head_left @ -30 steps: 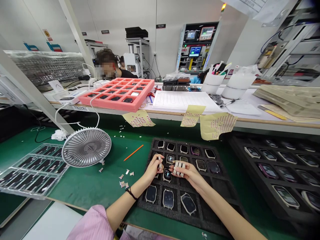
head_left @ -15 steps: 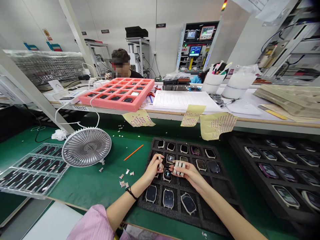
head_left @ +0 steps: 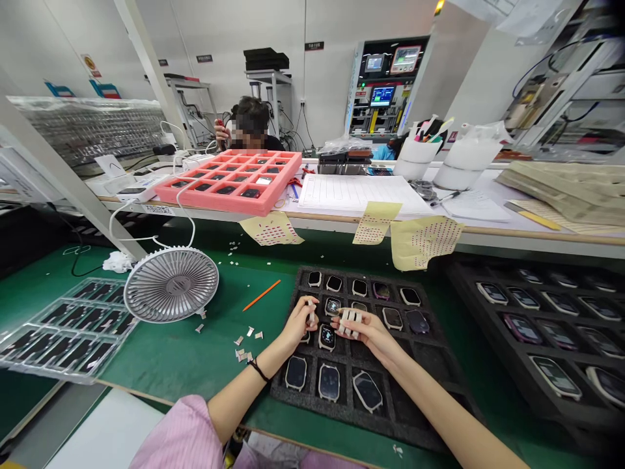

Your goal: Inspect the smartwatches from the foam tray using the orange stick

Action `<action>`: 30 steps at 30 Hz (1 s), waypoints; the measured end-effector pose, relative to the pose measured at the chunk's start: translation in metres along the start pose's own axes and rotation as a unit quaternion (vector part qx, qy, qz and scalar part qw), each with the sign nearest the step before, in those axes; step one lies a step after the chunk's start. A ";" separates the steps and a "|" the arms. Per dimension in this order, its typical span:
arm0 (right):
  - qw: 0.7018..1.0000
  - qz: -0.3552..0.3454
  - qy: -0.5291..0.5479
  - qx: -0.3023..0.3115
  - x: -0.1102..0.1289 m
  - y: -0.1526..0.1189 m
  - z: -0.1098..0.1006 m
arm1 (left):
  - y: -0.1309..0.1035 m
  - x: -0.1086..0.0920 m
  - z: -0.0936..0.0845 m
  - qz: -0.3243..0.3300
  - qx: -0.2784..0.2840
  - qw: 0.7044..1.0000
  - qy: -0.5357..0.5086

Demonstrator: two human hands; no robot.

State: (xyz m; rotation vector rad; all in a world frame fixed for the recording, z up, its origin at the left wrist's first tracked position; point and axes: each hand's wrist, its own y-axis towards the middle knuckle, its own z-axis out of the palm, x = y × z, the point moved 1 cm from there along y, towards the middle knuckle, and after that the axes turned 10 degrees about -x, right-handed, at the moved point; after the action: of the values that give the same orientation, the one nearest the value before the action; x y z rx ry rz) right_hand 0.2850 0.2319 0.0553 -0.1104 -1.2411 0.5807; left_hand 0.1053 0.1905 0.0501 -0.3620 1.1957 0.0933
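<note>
A black foam tray (head_left: 359, 358) holds smartwatch bodies in its compartments. Over its left middle part is my left hand (head_left: 301, 322), its fingers curled together and a white cover on a fingertip. Facing it, my right hand (head_left: 368, 332) is bent inward, with white covers on several fingers. Both pinch close to the tray; what is in them, if anything, is too small to tell. Between them show a lit smartwatch (head_left: 333, 307) and, nearer me, a second lit smartwatch (head_left: 327, 337). In the front row lies a dark-screened watch (head_left: 329, 382), with others beside it.
A second watch tray (head_left: 547, 345) stands at right. Left are a fan (head_left: 172, 285), clear plastic trays (head_left: 63, 326), an orange stick (head_left: 262, 295) and small loose pieces (head_left: 239, 355). The shelf bears a pink foam tray (head_left: 229, 184) and papers (head_left: 361, 194); a person (head_left: 254, 124) sits behind.
My hands stay almost in place over the tray, with only slight finger shifts. The person behind the shelf has moved right and raised a hand. The view has shifted slightly.
</note>
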 end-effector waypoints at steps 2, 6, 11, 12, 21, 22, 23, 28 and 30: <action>1.000 -0.014 0.008 -0.008 0.002 0.001 0.000 | 0.001 0.000 0.000 0.010 -0.007 1.000 0.007; 0.998 -0.046 0.018 -0.030 0.014 -0.002 -0.003 | -0.001 -0.003 0.001 0.030 -0.006 0.999 0.030; 0.989 -0.125 0.035 -0.075 0.037 -0.017 -0.010 | -0.014 -0.007 0.010 0.154 0.055 0.976 0.145; 0.987 -0.137 0.036 -0.079 0.040 -0.021 -0.012 | -0.017 -0.007 0.014 0.193 0.079 0.958 0.195; 0.979 -0.169 0.014 -0.114 0.038 -0.051 -0.044 | -0.031 0.012 0.069 0.284 0.205 0.860 0.372; 0.978 -0.171 0.014 -0.117 0.038 -0.053 -0.047 | -0.032 0.015 0.073 0.283 0.207 0.859 0.373; 0.977 -0.175 0.013 -0.120 0.037 -0.055 -0.050 | -0.032 0.019 0.076 0.284 0.208 0.858 0.374; 0.979 -0.164 -0.019 -0.120 0.037 -0.062 -0.066 | -0.035 0.026 0.085 0.290 0.224 0.849 0.381; 0.984 -0.140 -0.024 -0.104 0.038 -0.065 -0.073 | -0.037 0.021 0.087 0.309 0.235 0.840 0.380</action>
State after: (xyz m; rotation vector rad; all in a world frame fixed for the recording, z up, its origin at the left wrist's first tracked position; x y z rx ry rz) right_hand 0.3818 0.2115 0.0882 -0.0944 -1.3338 0.2104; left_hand 0.2003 0.1812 0.0670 0.4956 2.0373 0.2220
